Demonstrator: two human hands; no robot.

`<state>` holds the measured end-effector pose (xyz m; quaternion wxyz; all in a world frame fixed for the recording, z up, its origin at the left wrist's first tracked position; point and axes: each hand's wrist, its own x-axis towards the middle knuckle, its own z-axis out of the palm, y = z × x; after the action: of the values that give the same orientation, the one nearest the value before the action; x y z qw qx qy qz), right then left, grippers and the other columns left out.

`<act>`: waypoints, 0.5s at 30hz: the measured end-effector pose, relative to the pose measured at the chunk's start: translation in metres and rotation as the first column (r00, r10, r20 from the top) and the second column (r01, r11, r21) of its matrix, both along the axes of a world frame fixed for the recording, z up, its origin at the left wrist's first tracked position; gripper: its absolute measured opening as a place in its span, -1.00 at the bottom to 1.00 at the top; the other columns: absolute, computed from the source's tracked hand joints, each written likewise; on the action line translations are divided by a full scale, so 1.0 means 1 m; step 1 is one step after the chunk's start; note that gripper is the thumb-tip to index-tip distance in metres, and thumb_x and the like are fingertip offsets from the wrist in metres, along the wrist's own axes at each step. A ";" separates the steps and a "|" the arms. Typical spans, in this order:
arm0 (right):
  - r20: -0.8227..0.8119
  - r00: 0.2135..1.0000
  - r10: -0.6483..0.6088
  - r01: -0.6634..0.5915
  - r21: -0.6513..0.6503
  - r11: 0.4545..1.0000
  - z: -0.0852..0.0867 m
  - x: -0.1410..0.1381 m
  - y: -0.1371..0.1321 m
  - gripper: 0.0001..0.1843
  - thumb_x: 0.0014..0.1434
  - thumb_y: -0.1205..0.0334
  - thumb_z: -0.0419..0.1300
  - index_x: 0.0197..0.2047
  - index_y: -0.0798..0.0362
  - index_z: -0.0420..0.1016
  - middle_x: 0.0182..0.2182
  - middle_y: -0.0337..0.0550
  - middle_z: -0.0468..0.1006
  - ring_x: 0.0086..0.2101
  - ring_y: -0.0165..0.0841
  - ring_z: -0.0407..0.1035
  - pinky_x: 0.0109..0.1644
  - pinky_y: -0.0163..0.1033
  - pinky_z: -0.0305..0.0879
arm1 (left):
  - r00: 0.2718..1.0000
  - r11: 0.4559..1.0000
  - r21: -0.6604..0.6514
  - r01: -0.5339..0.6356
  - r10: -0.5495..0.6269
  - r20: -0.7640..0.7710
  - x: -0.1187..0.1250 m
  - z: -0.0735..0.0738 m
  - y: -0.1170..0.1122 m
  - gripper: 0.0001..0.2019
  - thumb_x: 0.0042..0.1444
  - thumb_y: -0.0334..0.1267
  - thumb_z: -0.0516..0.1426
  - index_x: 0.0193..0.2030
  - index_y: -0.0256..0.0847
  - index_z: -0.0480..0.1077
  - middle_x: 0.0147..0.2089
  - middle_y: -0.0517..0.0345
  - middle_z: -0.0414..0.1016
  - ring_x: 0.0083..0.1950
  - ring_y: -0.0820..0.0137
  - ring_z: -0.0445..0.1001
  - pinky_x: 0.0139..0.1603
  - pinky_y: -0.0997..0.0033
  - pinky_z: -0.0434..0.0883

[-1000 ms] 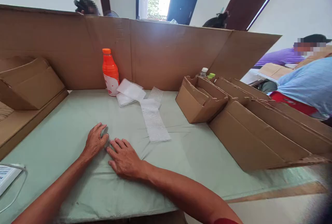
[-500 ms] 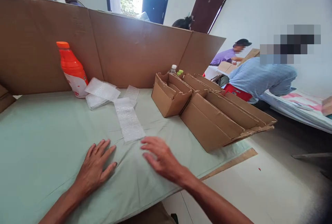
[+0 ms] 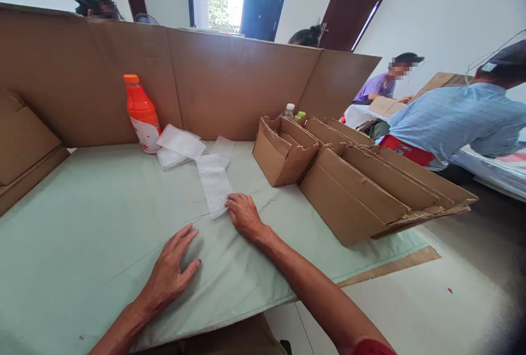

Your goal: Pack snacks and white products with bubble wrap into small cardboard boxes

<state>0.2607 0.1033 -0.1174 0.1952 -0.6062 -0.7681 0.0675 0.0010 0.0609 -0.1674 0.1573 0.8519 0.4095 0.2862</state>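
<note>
A strip of bubble wrap [image 3: 213, 182] lies flat on the green-covered table [image 3: 110, 207]. At its lower right edge is my right hand [image 3: 245, 215], fingers curled together and closed on the border; the fingertips are partly hidden. My left hand [image 3: 170, 267] is nearer the front edge, open and holding nothing, its thumb spread from the fingers. Behind the strip, a stack of bubble wrap pieces [image 3: 178, 144] rests at the foot of an orange bottle [image 3: 142, 111], with another piece [image 3: 224, 148] to its right.
Open cardboard boxes [image 3: 349, 196] stand on the right of the table, two bottle caps showing behind them. A tall cardboard partition [image 3: 230, 86] runs along the back. More cardboard [image 3: 24, 147] leans at the left. Several people sit beyond, one in a blue shirt [image 3: 447, 114].
My right hand has moved onto the strip's edge, its fingers curling in. My left hand has turned slightly, its fingers closer together. The view has swung left.
</note>
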 end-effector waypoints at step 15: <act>-0.085 0.994 -0.069 0.091 0.286 0.954 0.110 0.066 -0.019 -0.70 0.25 0.07 0.23 0.00 0.00 0.57 0.11 0.01 0.56 0.17 -0.10 0.36 0.26 0.08 0.20 | 0.982 0.989 -0.083 0.120 -0.106 0.155 -0.006 0.037 -0.027 -0.55 0.15 -0.34 0.06 0.16 -0.02 0.50 0.19 0.00 0.56 0.29 0.10 0.46 0.26 -0.04 0.48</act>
<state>0.3270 0.0843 -0.0077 0.3129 -0.5986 -0.7368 -0.0311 -0.0052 0.0335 -0.1302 0.2426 0.8418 0.3600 0.3208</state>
